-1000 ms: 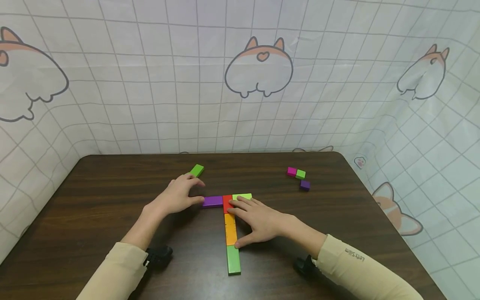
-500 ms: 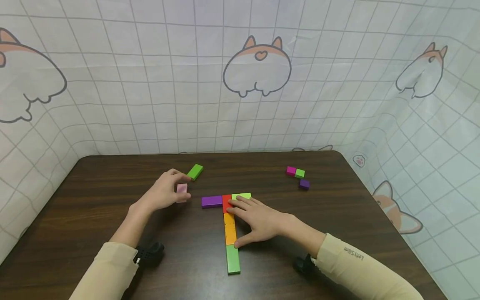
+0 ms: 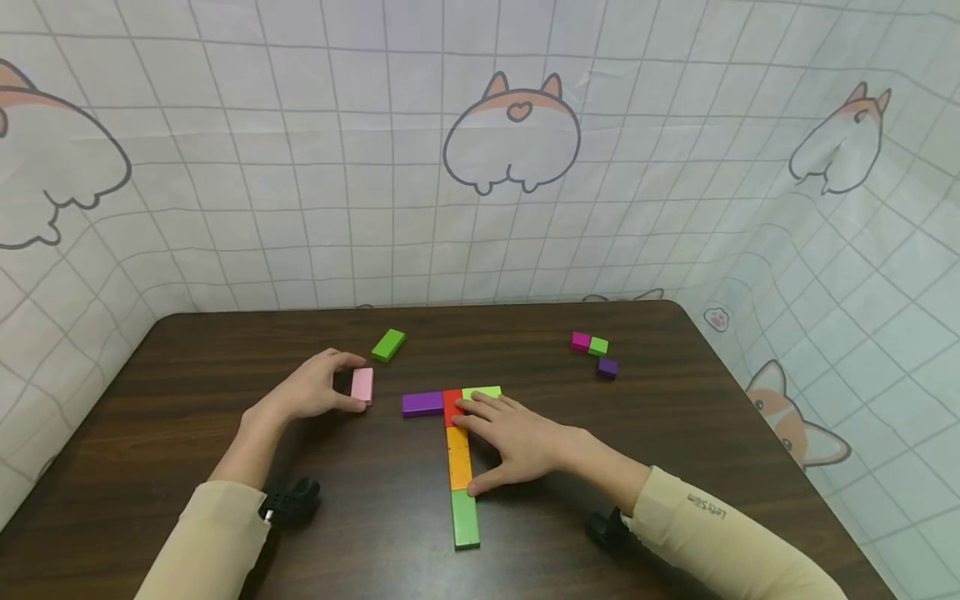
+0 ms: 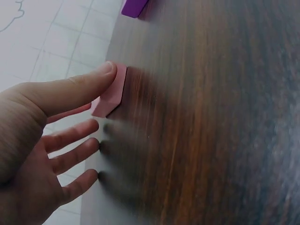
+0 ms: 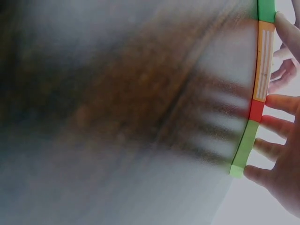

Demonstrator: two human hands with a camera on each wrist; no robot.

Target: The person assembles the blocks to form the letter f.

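Observation:
My left hand (image 3: 318, 387) has its thumb at the near end of a pink block (image 3: 362, 386) and its index finger at the far end, pinching it lengthwise. In the left wrist view the thumb overlaps the pink block (image 4: 112, 91), while the other fingers spread apart. My right hand (image 3: 521, 442) rests with spread fingers along a row of blocks. Its fingertips touch the red block (image 3: 452, 400) and light green block (image 3: 476, 392); the thumb lies where the orange block (image 3: 459, 458) meets the green block (image 3: 465, 521). A purple block (image 3: 422, 405) adjoins the red one.
A green block (image 3: 388, 345) lies beyond the left hand. At the back right are small magenta (image 3: 581, 341), green (image 3: 598, 347) and dark purple (image 3: 607, 368) blocks. A tiled-pattern sheet (image 3: 337, 167) hangs behind the dark wooden table (image 3: 225, 358).
My left hand has drawn back to the left from the purple block, bringing the pink block into sight and shifting its fingers to the block's two ends. The right hand has stayed put.

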